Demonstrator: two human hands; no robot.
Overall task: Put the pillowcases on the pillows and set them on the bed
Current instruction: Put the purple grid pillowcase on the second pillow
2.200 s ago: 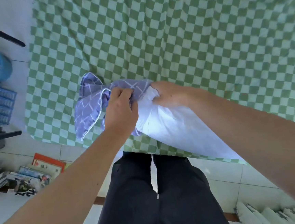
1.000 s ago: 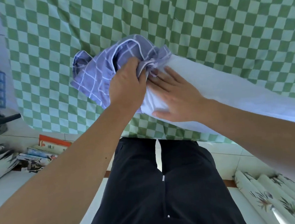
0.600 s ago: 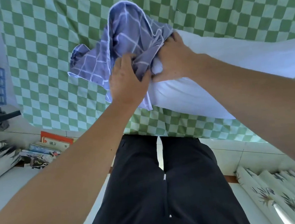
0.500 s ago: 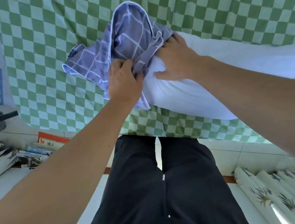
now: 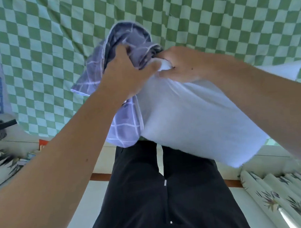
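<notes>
Lifted nearer us since half a second ago, the white pillow hangs above the bed.
We see left hand fingers bunching the pillowcase; right hand gripping the pillow's corner.

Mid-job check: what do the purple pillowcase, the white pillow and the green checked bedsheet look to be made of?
Purple pillowcase: thin woven cloth, probably cotton or a blend, matte; it bunches into soft folds in the left hand.
White pillow: plain matte fabric shell over soft filling; it dents under the right hand.
Green checked bedsheet: light woven fabric, matte, faintly creased. Exact fibres cannot be told.
</notes>
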